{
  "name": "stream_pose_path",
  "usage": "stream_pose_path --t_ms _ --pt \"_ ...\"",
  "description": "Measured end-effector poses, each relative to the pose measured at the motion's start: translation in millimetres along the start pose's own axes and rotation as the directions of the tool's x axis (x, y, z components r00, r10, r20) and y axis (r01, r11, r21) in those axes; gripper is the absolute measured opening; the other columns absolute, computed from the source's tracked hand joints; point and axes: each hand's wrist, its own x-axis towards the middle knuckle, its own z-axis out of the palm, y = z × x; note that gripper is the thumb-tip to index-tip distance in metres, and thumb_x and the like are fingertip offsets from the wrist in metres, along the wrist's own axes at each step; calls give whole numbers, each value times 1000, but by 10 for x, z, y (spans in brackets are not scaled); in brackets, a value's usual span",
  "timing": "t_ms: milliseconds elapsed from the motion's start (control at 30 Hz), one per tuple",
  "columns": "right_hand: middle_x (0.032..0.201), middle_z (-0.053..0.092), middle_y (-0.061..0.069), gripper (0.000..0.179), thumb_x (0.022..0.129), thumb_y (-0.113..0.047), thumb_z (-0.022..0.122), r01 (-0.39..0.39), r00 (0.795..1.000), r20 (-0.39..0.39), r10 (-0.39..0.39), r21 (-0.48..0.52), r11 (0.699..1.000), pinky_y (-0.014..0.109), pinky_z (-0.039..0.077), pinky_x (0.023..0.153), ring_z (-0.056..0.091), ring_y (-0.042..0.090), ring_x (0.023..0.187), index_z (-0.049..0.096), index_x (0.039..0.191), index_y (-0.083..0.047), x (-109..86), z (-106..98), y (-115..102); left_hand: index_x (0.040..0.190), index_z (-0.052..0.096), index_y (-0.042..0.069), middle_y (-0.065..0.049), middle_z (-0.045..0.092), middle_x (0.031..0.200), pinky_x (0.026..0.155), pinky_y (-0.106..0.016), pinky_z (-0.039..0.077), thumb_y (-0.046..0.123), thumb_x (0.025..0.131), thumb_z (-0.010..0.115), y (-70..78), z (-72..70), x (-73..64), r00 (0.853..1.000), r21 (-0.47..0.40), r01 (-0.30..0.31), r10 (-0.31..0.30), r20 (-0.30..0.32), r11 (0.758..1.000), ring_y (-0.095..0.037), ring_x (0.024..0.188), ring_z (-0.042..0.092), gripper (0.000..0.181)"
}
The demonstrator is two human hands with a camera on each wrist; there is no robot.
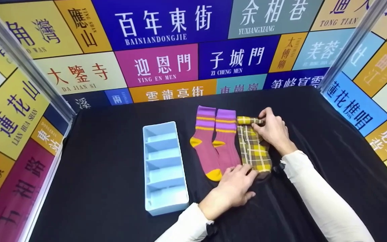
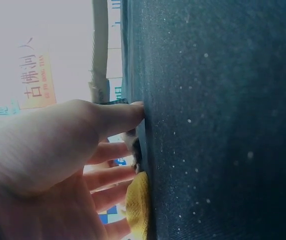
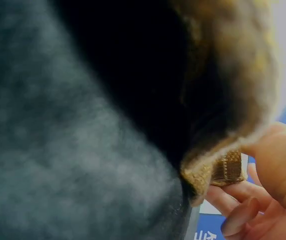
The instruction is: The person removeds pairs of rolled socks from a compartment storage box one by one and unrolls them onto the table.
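Note:
A yellow-and-brown plaid sock point(image 1: 254, 148) lies on the black cloth with its cuff folded down. My right hand point(image 1: 274, 130) pinches that folded cuff between thumb and fingers at its right end. Close up in the right wrist view, the sock fabric point(image 3: 248, 65) bulges past the right hand point(image 3: 278, 172). My left hand point(image 1: 231, 189) rests with loosely spread fingers at the lower ends of the socks, its fingertips near the plaid one. To the left lie two pink socks point(image 1: 226, 148) with purple-and-yellow cuffs. A yellow sock toe point(image 2: 138, 205) sits by the left fingers in the left wrist view.
A light blue box point(image 1: 164, 180) with several compartments in a row stands left of the socks. Black cloth point(image 1: 99, 174) covers the table. Colourful panels with lettering point(image 1: 161, 64) and metal posts point(image 1: 351, 43) border the back and sides.

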Motion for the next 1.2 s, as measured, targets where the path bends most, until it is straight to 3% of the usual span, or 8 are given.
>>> stream_pose_path --t_ms 167,267,600,967,1200 --pt "96 79 5 28 94 -35 84 17 999 -51 -17 0 1000 55 52 70 73 36 87 66 104 -16 17 35 -10 143 58 27 5 59 141 106 -35 52 49 98 77 -7 5 -4 1000 -1 -2 2 -7 1000 -14 127 59 54" --pt "96 79 3 22 95 -34 83 22 998 -50 -22 -2 1000 54 52 72 72 32 87 70 102 -18 32 47 -13 143 58 27 5 60 141 106 -35 52 49 98 76 -13 8 -4 1000 0 -3 3 -6 1000 -14 127 59 54" --pt "110 78 10 25 97 -26 78 -17 999 37 17 1 1000 57 54 80 73 33 98 69 119 -18 104 39 10 143 59 27 5 60 139 104 -35 53 49 97 77 -21 11 -1 1000 -2 -8 8 -8 1000 -14 126 59 54" --pt "112 82 15 35 104 -34 69 -39 999 17 39 -10 999 62 57 88 76 40 105 74 128 -9 188 23 50 145 59 28 5 60 142 109 -36 51 49 97 77 -17 1 13 1000 -18 -4 5 12 1000 -14 129 59 56" --pt "120 78 15 53 98 -31 68 -64 987 145 63 2 998 62 54 91 71 39 112 66 146 -10 244 -12 83 147 59 29 6 60 143 109 -35 51 50 97 77 -34 8 17 1000 -18 -2 3 14 1000 -14 128 59 57"
